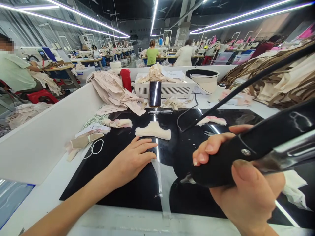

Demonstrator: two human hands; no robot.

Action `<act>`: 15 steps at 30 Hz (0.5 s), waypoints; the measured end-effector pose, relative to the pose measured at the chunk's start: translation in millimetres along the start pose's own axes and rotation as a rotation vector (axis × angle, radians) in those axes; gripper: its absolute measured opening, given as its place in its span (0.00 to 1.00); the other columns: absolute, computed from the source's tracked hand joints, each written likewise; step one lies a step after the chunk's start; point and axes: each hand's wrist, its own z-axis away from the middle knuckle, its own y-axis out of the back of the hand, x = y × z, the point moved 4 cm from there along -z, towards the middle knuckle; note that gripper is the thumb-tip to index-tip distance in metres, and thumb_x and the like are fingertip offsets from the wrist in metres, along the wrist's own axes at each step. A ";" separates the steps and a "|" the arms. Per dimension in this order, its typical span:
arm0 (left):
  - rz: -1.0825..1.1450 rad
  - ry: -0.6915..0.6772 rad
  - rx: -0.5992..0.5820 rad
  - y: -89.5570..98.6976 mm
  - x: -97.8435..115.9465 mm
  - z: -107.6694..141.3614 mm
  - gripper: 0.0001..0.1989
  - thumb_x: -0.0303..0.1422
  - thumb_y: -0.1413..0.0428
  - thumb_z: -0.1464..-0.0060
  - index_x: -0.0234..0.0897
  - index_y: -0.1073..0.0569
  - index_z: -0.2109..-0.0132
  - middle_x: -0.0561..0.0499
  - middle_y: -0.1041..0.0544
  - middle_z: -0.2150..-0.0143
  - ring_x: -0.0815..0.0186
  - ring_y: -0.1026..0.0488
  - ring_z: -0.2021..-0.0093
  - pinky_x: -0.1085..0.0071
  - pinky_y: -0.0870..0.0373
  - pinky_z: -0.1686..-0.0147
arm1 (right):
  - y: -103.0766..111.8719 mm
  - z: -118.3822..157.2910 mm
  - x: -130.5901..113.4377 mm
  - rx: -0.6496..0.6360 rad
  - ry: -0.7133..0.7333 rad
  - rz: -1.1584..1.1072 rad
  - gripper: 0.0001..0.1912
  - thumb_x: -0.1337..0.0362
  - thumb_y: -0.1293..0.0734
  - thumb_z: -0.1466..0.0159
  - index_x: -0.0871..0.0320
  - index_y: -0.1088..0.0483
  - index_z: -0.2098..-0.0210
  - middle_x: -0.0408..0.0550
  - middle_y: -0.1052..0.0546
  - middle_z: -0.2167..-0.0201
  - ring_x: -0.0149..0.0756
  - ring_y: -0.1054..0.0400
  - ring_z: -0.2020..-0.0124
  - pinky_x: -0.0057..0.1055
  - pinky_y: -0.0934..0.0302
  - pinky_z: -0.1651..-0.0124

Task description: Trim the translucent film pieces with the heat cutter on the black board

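Observation:
My left hand is palm down over the black mat, fingers stretched out and a little apart. Its fingertips are close to a small stack of cream fabric pieces with curved edges; whether they touch cannot be told. A greyish see-through strip runs from beside that hand to the mat's front edge. In the right foreground, my right hand is wrapped round a black corded hand tool. Its small metal tip points left above the mat, and a shiny metal bar runs along its body.
Cream cloth, a red cup and a phone leaning on a vented white box line the back. A pen lies before the phone. The black cable arcs across the right side. A white panel borders the left.

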 end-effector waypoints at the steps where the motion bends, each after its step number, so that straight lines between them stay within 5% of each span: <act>1: 0.045 0.006 0.017 -0.3 4.3 -0.2 0.09 0.25 0.47 0.31 0.39 0.23 0.50 0.44 0.24 0.39 0.56 0.31 0.36 0.47 0.43 0.31 | -1.2 1.1 1.5 -0.009 -0.005 -0.001 0.20 0.57 0.23 0.41 0.50 0.28 0.52 0.40 0.24 0.71 0.36 0.30 0.74 0.35 0.32 0.72; 5: 0.287 -0.002 -0.054 -7.5 25.2 0.0 0.16 0.34 0.36 0.38 0.40 0.24 0.44 0.45 0.23 0.43 0.59 0.27 0.43 0.60 0.31 0.38 | -7.9 4.9 7.0 -0.028 -0.018 -0.015 0.19 0.58 0.24 0.39 0.49 0.30 0.51 0.40 0.25 0.69 0.36 0.29 0.74 0.35 0.32 0.73; 9: 0.361 -0.007 -0.158 -17.9 35.5 2.6 0.29 0.42 0.31 0.45 0.40 0.26 0.40 0.43 0.25 0.41 0.54 0.29 0.42 0.56 0.32 0.38 | -13.5 8.0 11.8 -0.057 0.002 -0.046 0.20 0.59 0.24 0.38 0.50 0.31 0.50 0.41 0.24 0.69 0.35 0.29 0.75 0.33 0.32 0.75; 15: 0.323 0.014 -0.239 -22.5 38.5 4.3 0.30 0.43 0.32 0.44 0.39 0.27 0.38 0.41 0.27 0.37 0.50 0.31 0.39 0.48 0.39 0.34 | -9.4 11.2 16.0 -0.071 0.041 -0.036 0.20 0.60 0.24 0.37 0.51 0.30 0.49 0.41 0.23 0.68 0.34 0.28 0.74 0.33 0.30 0.74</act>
